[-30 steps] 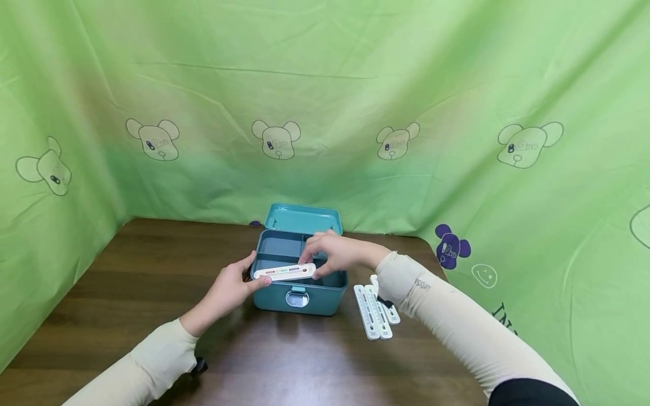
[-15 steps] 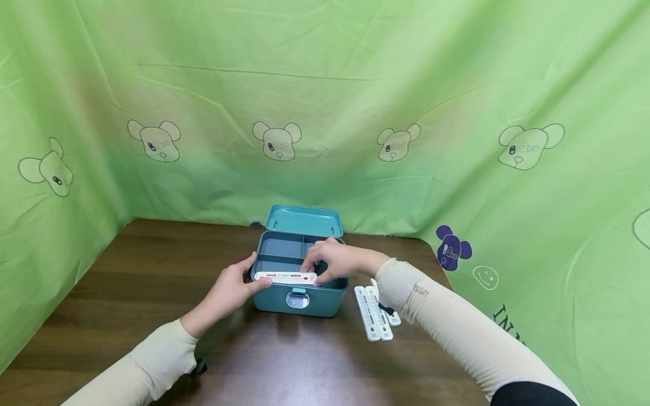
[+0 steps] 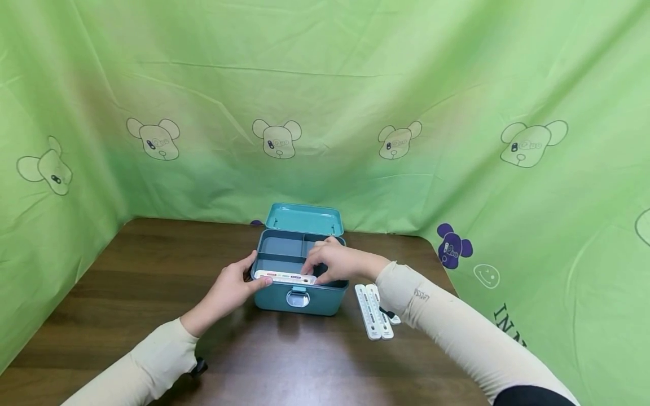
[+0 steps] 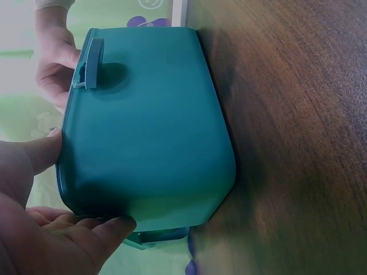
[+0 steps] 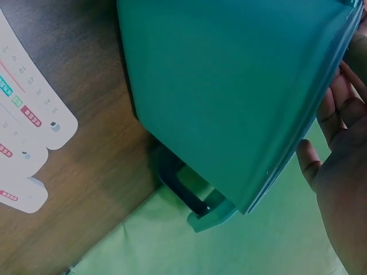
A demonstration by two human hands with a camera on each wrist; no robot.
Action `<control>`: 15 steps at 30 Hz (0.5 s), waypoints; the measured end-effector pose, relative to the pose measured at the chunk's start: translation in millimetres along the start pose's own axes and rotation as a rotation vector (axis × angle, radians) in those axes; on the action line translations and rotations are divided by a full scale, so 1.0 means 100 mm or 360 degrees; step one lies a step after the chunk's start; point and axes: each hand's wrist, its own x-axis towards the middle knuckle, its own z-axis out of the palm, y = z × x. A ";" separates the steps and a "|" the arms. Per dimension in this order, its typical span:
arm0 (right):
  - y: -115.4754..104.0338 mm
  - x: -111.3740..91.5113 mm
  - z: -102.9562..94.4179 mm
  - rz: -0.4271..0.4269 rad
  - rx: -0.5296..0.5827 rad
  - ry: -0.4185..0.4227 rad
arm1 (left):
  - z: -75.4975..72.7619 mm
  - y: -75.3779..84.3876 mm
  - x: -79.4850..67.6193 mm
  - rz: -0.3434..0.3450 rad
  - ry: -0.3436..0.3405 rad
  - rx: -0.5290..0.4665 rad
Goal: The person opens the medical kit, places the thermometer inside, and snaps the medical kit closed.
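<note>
A teal lidded storage box (image 3: 319, 300) stands on the table with its lid (image 3: 303, 219) raised at the back. My left hand (image 3: 229, 288) grips its left front corner, thumb over the rim and fingers along the outer side wall. Inside, along the front wall, a white thermometer (image 3: 285, 277) with coloured markings lies level, partly below the rim. My right hand (image 3: 339, 261) reaches in over the right side and pinches the thermometer's right end. Both wrist views show mainly the box's outer walls, so the thermometer is hidden there.
Three more white thermometers (image 5: 40, 94) lie side by side on the wooden table (image 3: 284, 361), right of the box and partly under the right sleeve. Dividers (image 3: 279, 257) split the box's interior into compartments. A green curtain (image 3: 330, 186) hangs behind the table.
My right hand has lowered the thermometer from a slant above the front rim to lying level inside the box's front compartment. My left hand has stayed on the corner.
</note>
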 end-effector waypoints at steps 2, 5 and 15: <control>0.00 0.00 0.01 0.0011 -0.0020 -0.0006 | -0.01 0.00 0.00 -0.0006 0.0003 -0.0011; 0.00 -0.02 0.01 0.0047 -0.0014 -0.0014 | -0.01 0.00 0.01 0.0004 0.0001 -0.0018; 0.00 -0.13 0.04 0.0052 0.0056 0.0069 | 0.00 -0.03 0.00 -0.0001 0.0004 -0.0043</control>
